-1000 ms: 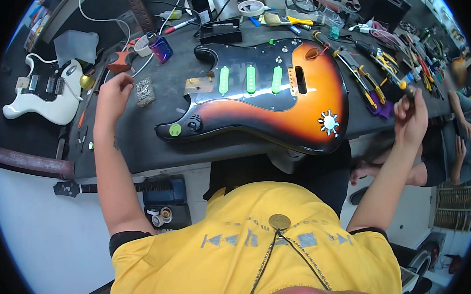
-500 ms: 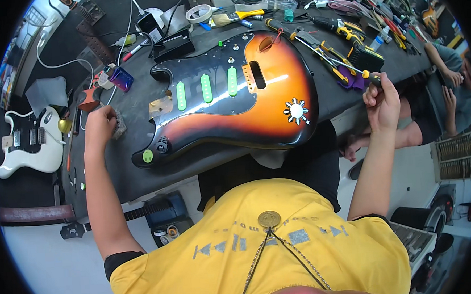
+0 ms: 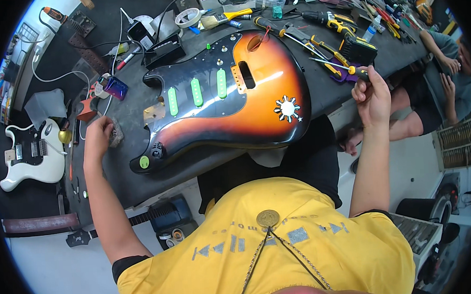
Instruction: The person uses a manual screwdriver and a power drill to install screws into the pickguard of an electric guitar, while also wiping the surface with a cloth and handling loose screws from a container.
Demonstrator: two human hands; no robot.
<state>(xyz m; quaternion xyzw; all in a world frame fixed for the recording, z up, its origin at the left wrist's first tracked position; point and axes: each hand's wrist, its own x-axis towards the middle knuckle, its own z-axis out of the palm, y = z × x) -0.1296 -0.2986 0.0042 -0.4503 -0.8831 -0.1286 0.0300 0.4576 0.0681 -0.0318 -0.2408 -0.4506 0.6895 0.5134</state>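
Observation:
An electric guitar body (image 3: 271, 65) with an orange-to-black burst finish lies on the dark bench in front of me. It has a black pickguard (image 3: 201, 107), green pickup covers (image 3: 197, 92) and a white sun-shaped decal (image 3: 288, 109). Off its right side, my right hand (image 3: 374, 94) is closed round the handle of a screwdriver (image 3: 360, 74), its shaft pointing left. At the left, my left hand (image 3: 98, 134) has its fingers pinched at a small crumpled clear bag (image 3: 116, 134). Whatever those fingertips hold is too small to tell.
Pliers and another screwdriver (image 3: 299, 41) lie beyond the body, near a yellow-black cordless drill (image 3: 341, 27). A brush (image 3: 223, 19) and tape roll (image 3: 187, 17) sit at the back. A white guitar body (image 3: 33, 155) lies far left. Another person (image 3: 445, 88) sits at right.
The whole view has turned slightly, so the guitar body appears further left. Both hands keep nearly the same pose, with the screwdriver still in the right and the left still at the bag.

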